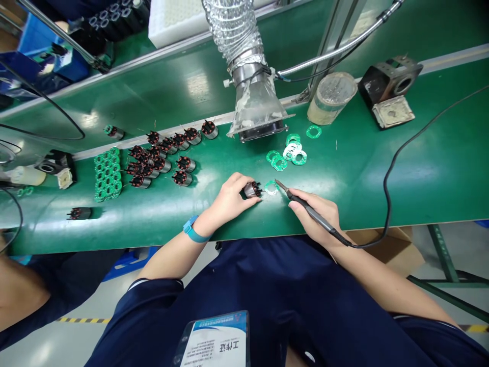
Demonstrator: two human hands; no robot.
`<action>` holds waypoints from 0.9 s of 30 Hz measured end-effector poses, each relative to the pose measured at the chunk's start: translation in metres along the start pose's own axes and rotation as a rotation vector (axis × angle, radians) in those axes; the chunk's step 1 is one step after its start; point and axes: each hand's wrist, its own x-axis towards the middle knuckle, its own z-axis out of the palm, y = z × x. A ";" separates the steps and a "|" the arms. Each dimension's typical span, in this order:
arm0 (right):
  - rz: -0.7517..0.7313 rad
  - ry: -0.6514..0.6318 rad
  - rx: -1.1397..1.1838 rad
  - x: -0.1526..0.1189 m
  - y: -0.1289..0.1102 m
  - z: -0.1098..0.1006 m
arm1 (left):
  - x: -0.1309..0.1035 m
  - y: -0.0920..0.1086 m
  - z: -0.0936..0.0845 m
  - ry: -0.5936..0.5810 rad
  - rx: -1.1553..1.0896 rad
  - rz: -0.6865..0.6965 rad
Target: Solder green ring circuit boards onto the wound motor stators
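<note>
My left hand (236, 198) is closed round a motor stator (251, 190), which lies on its side with its dark pronged end facing right. Just beyond that end a green ring-shaped circuit board (271, 188) lies on the bench. My right hand (316, 213) grips a soldering iron (314, 214) like a pen. Its tip is close to the ring's right side; whether they touch I cannot tell. More ring boards (279, 162), some showing white faces, lie in a loose group behind, with a single one (314, 132) farther back.
Several stators (153, 162) stand at the left beside a stacked green board panel (107, 175). A fume duct (257, 102) hangs over the bench's back. An iron stand (391, 89) and a round tub (331, 98) are back right. The iron's cord (388, 188) crosses the right side. A person's arm (23, 285) shows far left.
</note>
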 end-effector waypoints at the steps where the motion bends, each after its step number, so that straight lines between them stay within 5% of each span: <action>1: 0.010 -0.001 0.010 0.000 0.001 -0.001 | 0.000 0.000 0.000 -0.003 -0.001 0.001; 11: 0.046 0.060 0.083 -0.002 0.030 0.009 | -0.002 0.001 0.006 0.038 -0.052 -0.003; 17: 0.062 0.158 -0.058 0.012 0.018 0.022 | -0.006 0.010 0.033 0.193 -0.200 0.023; 22: 0.169 0.275 0.098 0.022 0.009 0.036 | -0.006 0.008 0.044 0.205 -0.270 0.037; 27: 0.044 0.164 0.195 0.033 0.009 0.040 | -0.005 -0.001 0.040 0.135 -0.350 0.084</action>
